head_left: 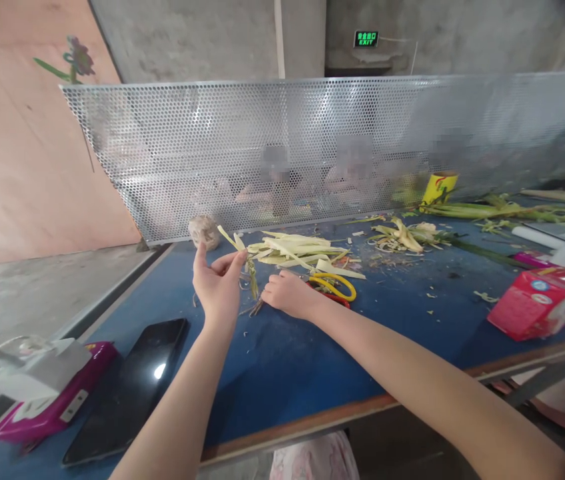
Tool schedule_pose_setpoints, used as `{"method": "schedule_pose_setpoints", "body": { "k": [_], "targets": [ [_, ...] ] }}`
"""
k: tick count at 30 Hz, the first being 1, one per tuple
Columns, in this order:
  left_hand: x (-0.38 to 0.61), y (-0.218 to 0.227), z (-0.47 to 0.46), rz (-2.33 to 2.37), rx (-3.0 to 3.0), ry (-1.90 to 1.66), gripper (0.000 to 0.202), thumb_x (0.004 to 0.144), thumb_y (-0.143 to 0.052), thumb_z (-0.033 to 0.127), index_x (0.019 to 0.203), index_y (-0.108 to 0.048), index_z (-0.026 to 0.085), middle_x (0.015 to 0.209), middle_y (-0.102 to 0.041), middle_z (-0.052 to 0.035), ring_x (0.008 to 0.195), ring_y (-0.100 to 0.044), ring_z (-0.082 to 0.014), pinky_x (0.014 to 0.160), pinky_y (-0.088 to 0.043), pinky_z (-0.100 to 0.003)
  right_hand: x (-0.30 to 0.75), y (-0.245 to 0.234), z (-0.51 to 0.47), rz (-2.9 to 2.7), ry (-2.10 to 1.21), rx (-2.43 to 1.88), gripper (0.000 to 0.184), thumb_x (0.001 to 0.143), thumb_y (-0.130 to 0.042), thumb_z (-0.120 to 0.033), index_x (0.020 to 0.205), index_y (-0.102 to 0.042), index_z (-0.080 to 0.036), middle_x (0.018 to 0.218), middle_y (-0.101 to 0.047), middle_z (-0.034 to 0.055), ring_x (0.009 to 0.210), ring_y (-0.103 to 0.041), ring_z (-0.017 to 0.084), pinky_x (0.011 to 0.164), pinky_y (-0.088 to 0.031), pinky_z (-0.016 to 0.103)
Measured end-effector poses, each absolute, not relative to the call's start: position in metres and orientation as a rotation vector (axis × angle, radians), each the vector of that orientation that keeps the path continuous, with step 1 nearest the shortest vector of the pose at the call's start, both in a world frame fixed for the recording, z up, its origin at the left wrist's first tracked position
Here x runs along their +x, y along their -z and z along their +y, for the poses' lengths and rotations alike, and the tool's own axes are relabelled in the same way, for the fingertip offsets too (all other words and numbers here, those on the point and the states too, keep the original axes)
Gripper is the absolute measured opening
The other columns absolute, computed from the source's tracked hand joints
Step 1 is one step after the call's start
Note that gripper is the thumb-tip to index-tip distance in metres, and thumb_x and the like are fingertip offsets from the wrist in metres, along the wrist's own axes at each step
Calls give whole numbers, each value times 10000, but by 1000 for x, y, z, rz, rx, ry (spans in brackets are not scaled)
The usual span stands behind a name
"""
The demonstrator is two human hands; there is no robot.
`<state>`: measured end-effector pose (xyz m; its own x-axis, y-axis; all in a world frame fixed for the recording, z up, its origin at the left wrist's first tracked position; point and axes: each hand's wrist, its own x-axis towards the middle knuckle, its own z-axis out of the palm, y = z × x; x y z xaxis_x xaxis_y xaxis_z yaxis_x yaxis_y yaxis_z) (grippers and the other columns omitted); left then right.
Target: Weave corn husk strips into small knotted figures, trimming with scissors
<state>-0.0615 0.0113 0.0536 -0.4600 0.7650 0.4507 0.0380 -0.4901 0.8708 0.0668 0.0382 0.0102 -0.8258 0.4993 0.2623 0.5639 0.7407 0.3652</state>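
1. Holding a leaf strip (251,275), the left hand (218,288) is raised above the table (282,373). One finger points up and the other fingertips are closed on the upper part of the strip.
2. The strip hangs from these fingertips down to the table, between the two hands.
3. The right hand (290,293) lies on the table just right of the left hand, with its fingers curled in beside the lower end of the strip. Whether they grip it, I cannot tell.
4. Scissors (335,287) with yellow handles lie just beyond the right hand, touching it or almost.
5. A pile of pale leaf strips (295,250) lies behind both hands.
6. A dark phone (135,380) lies flat to the near left of the left hand, beside its forearm.
7. A pink box (52,407) with a white charger on it lies further left of the phone.
8. A red pack (532,307) lies well apart to the right of the right hand.
9. A perforated metal screen (312,147) stands beyond the pile.
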Motion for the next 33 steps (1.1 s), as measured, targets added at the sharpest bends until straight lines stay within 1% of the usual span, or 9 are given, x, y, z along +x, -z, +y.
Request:
{"method": "schedule_pose_setpoints", "body": {
  "k": [4,8,10,13,19,24,26,30,33],
  "targets": [
    [-61,-53,11,1201,1252,-1992,912,617,-733,265,1380,-263,95,825,-695,-56,774,-638,-128,751,-486,-249,65,-10,38,-2732,682,-848,213,856,-394,-53,878,-593,-127,839,-618,100,885,-503,220,695,-361,324],
    [-60,-54,12,1182,1224,-2030,898,610,-738,245,1370,-287,85,822,-701,-60,771,-641,-119,764,-479,-232,73,-10,45,-2613,564,-904,204,854,-415,-75,959,-585,-115,879,-604,101,906,-510,216,745,-385,319],
    [-60,-54,12,1175,1218,-2037,898,606,-742,239,1367,-293,81,816,-704,-64,758,-641,-117,750,-479,-227,77,-10,47,-2569,463,-933,179,835,-456,-87,939,-600,-112,902,-600,109,932,-513,218,783,-389,323],
    [-61,-54,12,1188,1220,-2034,900,606,-743,244,1368,-294,81,811,-706,-65,763,-644,-120,761,-479,-234,82,-12,49,-2407,160,-1014,168,805,-485,-83,871,-632,-130,896,-623,93,924,-534,197,816,-396,313],
    [-58,-56,14,1199,1125,-2000,900,594,-756,226,1358,-309,67,800,-709,-56,801,-650,-124,810,-473,-239,87,-14,55,-1884,-580,-1073,169,746,-531,-121,814,-680,-161,813,-677,39,707,-566,136,697,-431,270],
    [-54,-57,14,1228,1088,-1755,787,597,-751,156,1295,-400,61,705,-706,-30,767,-656,-138,788,-481,-261,97,-14,65,-1578,-926,-1012,145,716,-575,-188,803,-689,-166,712,-654,21,636,-561,130,612,-427,266],
    [-51,-57,12,1207,1108,-1666,813,589,-760,147,1303,-384,52,681,-706,-31,750,-656,-137,781,-477,-259,102,-15,67,-1475,-1032,-962,134,689,-619,-225,790,-692,-176,702,-646,19,609,-546,123,579,-425,261],
    [-47,-53,11,1097,1188,-1548,893,551,-785,168,1320,-348,45,666,-705,-18,720,-652,-120,806,-466,-251,105,-19,66,-1327,-1295,-807,147,650,-673,-249,784,-704,-199,797,-668,29,662,-565,107,587,-430,233],
    [-45,-48,13,1059,1215,-1518,906,532,-791,173,1314,-349,55,665,-705,-16,764,-658,-134,838,-462,-276,104,-20,63,-1274,-1490,-697,164,633,-696,-254,788,-712,-203,799,-674,25,679,-581,103,593,-428,222]
  ]
}}
